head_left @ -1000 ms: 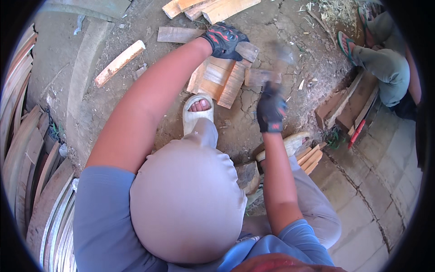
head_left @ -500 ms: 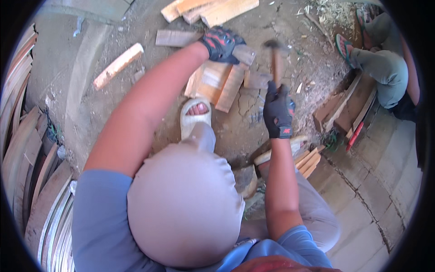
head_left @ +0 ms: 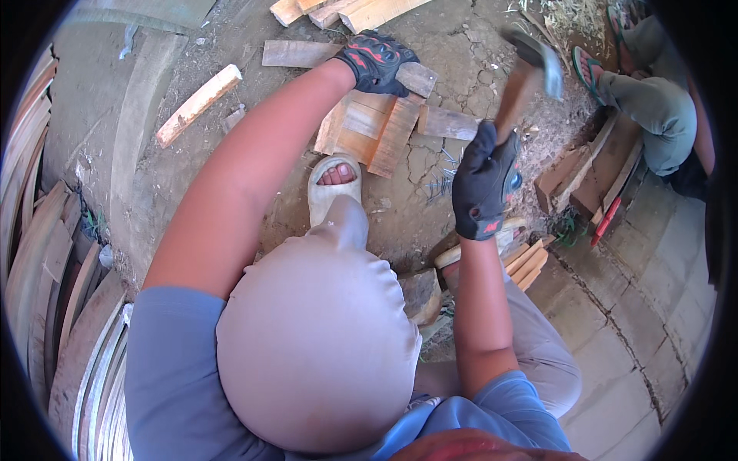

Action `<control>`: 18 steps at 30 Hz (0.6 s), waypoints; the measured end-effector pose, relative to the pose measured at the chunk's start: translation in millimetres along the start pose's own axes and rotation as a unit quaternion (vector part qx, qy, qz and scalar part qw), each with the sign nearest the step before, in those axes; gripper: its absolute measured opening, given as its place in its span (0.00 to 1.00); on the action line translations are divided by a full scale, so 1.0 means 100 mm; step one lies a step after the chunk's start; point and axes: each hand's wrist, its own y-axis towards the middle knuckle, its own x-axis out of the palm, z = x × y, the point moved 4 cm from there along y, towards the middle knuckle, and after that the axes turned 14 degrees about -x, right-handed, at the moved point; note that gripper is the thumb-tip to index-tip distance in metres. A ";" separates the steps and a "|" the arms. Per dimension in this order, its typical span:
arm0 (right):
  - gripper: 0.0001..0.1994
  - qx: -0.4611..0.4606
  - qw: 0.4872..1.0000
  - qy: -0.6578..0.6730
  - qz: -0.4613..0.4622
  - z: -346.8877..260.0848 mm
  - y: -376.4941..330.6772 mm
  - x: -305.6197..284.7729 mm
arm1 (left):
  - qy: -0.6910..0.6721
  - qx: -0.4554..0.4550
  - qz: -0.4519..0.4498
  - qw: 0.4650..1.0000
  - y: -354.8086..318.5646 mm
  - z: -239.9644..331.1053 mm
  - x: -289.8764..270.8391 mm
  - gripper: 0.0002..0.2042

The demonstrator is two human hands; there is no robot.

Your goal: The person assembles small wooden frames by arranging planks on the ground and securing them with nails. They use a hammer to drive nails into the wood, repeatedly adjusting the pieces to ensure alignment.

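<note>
Your right hand (head_left: 484,184), in a black glove, is closed around the wooden handle of a hammer (head_left: 523,73). The hammer is raised, with its metal head up and to the right, blurred, well above the ground. Your left hand (head_left: 378,61), also gloved, is closed on the end of a short wooden board (head_left: 415,77) and presses it onto a cluster of flat planks (head_left: 369,131) lying on the cracked earth floor (head_left: 453,31). No container is in view. A few loose nails (head_left: 442,180) lie on the floor just right of the planks. Your sandalled foot (head_left: 334,184) rests at the near edge of the planks. A loose wooden slat (head_left: 198,105) lies apart to the left. Stacked curved boards (head_left: 46,253) line the left edge. Open floor remains between the planks and a seated person's leg (head_left: 649,107) at the far right. More cut pieces (head_left: 523,261) lie under your right forearm.
</note>
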 end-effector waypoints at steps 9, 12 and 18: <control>0.26 0.116 0.969 -0.049 -0.211 0.40 -0.17 0.31 | 0.036 -0.025 -0.011 0.999 -0.02 0.09 0.09 0.36; 0.24 0.082 0.993 -0.010 -0.090 0.13 0.03 0.07 | 0.032 -0.016 0.004 0.999 0.02 0.00 -0.01 0.36; 0.22 0.116 0.942 -0.125 -0.288 0.72 -0.45 0.80 | 0.036 -0.004 0.028 0.999 0.08 0.05 0.01 0.36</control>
